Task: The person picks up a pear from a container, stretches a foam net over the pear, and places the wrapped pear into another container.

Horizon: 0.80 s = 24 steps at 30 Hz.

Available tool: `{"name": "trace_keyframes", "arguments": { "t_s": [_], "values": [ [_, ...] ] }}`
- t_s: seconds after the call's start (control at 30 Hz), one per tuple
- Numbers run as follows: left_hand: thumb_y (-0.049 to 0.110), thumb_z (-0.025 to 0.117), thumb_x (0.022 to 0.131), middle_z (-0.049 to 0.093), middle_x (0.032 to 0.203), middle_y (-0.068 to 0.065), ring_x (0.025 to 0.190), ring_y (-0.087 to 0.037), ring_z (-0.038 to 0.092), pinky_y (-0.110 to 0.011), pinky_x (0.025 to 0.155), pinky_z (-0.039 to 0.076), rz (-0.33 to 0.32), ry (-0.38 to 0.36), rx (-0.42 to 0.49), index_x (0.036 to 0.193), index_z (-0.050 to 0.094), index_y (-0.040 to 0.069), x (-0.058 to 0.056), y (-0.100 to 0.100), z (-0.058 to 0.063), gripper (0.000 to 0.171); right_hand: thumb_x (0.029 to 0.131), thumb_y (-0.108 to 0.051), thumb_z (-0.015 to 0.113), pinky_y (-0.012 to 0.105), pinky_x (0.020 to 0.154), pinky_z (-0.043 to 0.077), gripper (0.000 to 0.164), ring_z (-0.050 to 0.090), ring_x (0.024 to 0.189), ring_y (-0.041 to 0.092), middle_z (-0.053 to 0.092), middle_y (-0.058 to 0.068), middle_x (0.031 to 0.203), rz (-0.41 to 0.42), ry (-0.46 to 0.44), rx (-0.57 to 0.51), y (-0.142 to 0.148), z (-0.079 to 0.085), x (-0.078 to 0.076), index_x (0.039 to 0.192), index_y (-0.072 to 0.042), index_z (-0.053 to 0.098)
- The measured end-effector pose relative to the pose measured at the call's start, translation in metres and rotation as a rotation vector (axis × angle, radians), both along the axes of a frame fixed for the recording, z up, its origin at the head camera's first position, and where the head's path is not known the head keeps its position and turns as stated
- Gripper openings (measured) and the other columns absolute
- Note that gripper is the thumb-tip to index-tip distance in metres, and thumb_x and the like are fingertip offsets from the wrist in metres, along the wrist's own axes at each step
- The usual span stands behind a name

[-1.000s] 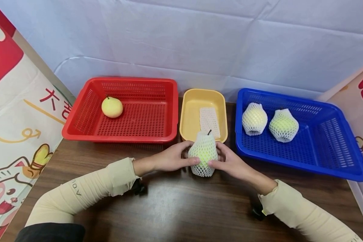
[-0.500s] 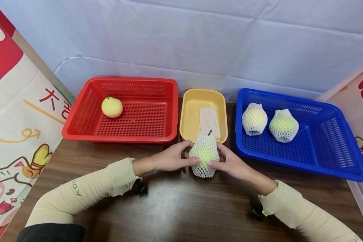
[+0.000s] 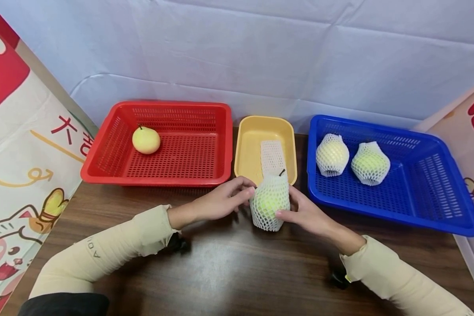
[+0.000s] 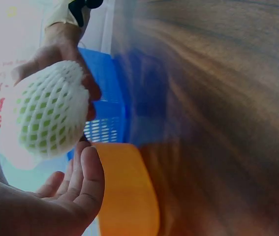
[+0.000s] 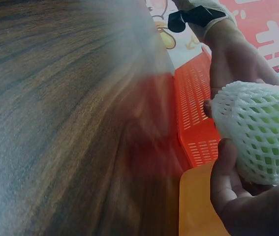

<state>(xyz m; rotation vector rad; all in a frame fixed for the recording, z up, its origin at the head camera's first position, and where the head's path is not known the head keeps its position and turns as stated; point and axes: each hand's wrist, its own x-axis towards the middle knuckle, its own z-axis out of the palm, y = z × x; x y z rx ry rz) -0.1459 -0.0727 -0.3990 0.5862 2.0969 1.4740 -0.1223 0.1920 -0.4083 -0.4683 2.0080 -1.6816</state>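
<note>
A pale green pear in a white foam net sleeve, its dark stem poking out at the top, is held above the table in front of the yellow tray. My right hand grips it from the right, thumb on the near side and fingers behind. On the other side my left hand has its fingers extended and loosened beside the netted pear; the left wrist view shows these fingers spread below it. Whether the left thumb still touches the net is hard to tell. A flat foam net lies in the tray.
At the left stands a red basket with one bare yellow pear. To the right, a blue basket holds two netted pears. A light cloth hangs behind, and brown wooden tabletop lies in front.
My left hand has loosened its hold and drawn slightly left and up the pear's side. The netted pear has shifted a little right and tilted, still in my right hand.
</note>
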Motion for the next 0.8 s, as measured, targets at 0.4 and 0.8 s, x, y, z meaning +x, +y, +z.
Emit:
{"name": "trace_keyframes", "arguments": {
  "t_s": [0.4,0.8],
  "values": [
    [0.015,0.071,0.096,0.062,0.095,0.005,0.078,-0.008,0.057,-0.025,0.067,0.051,-0.032,0.603,-0.1,0.11,0.068,0.009,0.005,-0.026,0.032,0.015,0.095,-0.01,0.065,0.024,0.092,0.05,0.074,0.055,0.116,0.011,0.049,0.03,0.139,0.002,0.03,0.048,0.01,0.011,0.0,0.154,0.008,0.025],
    [0.034,0.075,0.093,0.066,0.117,-0.011,0.103,-0.026,0.064,-0.044,0.089,0.053,0.169,0.759,-0.478,0.126,0.062,0.002,-0.002,-0.044,0.047,0.048,0.099,-0.008,0.058,0.023,0.091,0.05,0.072,0.059,0.115,0.007,0.053,0.024,0.135,-0.021,0.028,0.008,0.025,0.046,-0.003,0.157,0.008,0.019]
  ]
}}
